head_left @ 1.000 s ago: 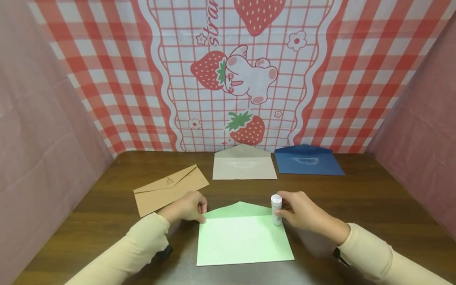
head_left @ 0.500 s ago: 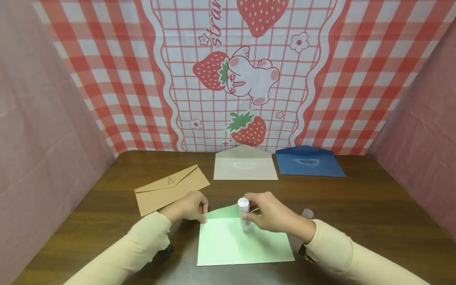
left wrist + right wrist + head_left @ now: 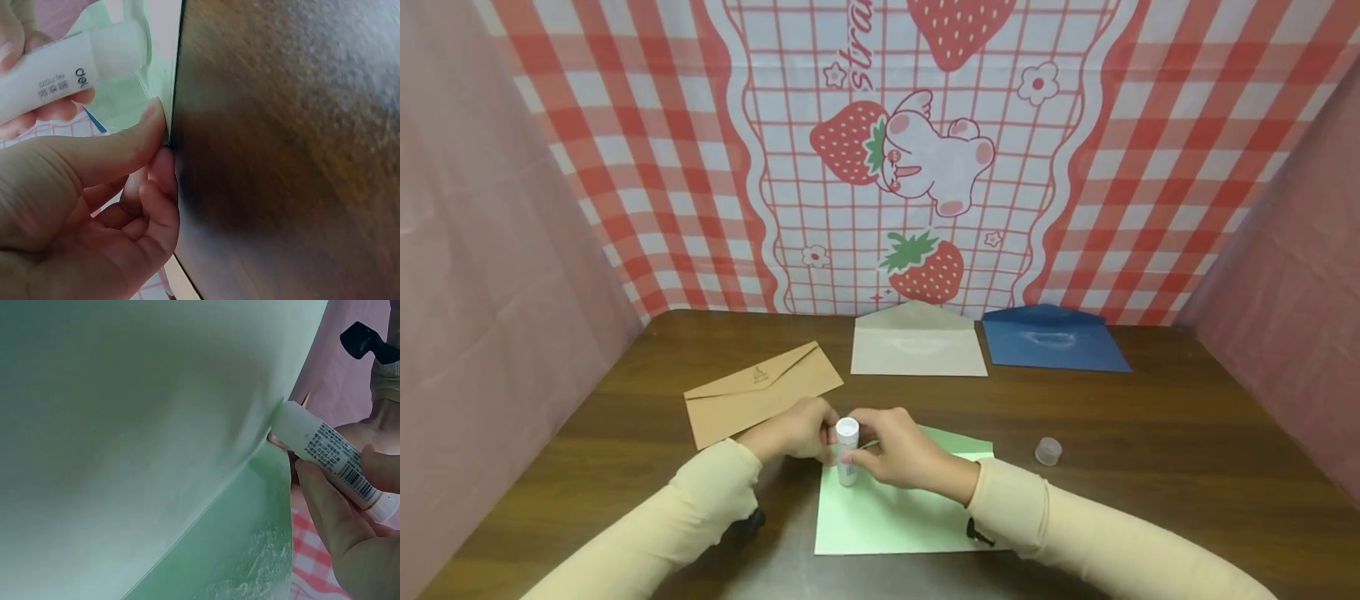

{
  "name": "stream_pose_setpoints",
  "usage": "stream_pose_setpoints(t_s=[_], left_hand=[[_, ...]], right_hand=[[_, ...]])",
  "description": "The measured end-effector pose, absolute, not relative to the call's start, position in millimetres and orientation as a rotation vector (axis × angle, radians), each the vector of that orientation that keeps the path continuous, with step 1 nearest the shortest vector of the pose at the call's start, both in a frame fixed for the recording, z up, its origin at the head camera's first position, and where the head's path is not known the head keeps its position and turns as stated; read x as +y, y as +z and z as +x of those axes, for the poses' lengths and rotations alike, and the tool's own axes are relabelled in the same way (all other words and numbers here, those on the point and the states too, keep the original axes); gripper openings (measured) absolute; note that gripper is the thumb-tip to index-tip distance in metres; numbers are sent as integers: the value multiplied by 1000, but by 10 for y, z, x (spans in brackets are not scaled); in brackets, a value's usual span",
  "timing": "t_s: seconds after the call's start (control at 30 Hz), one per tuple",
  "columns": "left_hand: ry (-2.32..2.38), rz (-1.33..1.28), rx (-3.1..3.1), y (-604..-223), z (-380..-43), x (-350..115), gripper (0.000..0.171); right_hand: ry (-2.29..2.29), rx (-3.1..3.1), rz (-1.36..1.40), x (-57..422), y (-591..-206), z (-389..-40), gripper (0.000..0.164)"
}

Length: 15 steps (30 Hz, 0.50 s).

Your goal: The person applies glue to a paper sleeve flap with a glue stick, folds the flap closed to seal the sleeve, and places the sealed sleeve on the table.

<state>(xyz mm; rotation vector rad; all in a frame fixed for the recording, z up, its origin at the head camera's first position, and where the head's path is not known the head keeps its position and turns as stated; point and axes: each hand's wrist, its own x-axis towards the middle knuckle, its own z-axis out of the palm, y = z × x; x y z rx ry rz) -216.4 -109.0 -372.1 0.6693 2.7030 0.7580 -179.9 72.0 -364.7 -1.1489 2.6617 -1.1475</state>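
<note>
A light green envelope (image 3: 880, 521) lies on the table with its pointed flap folded out at the back. My left hand (image 3: 797, 429) pinches its left edge near the flap fold; in the left wrist view the thumb (image 3: 134, 140) presses on top and curled fingers sit beneath. My right hand (image 3: 902, 454) grips a white glue stick (image 3: 847, 454), its end down at the envelope's left corner, close to the left fingertips. In the right wrist view, printed text and a barcode show on the glue stick (image 3: 334, 456), and whitish smears of glue (image 3: 256, 569) mark the flap.
A round translucent cap (image 3: 1048, 451) lies to the right of the green envelope. A tan envelope (image 3: 752, 408) is at the left, its flap folded down. Toward the back lie a cream envelope (image 3: 917, 354) and a blue envelope (image 3: 1056, 350), flaps out. A checked cloth (image 3: 700, 167) hangs behind.
My right hand has slid the glue stick leftward along the flap fold, from the envelope's right corner to its left corner. The cap has come into view. My left hand stays at the left edge.
</note>
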Motion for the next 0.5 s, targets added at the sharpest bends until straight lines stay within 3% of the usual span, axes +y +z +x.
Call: stream_pose_setpoints(t_s=[0.5], left_hand=[[718, 762, 2672, -3703, -2180, -1104, 30]], right_hand=[[-1042, 2789, -1157, 787, -3693, -1789, 17]])
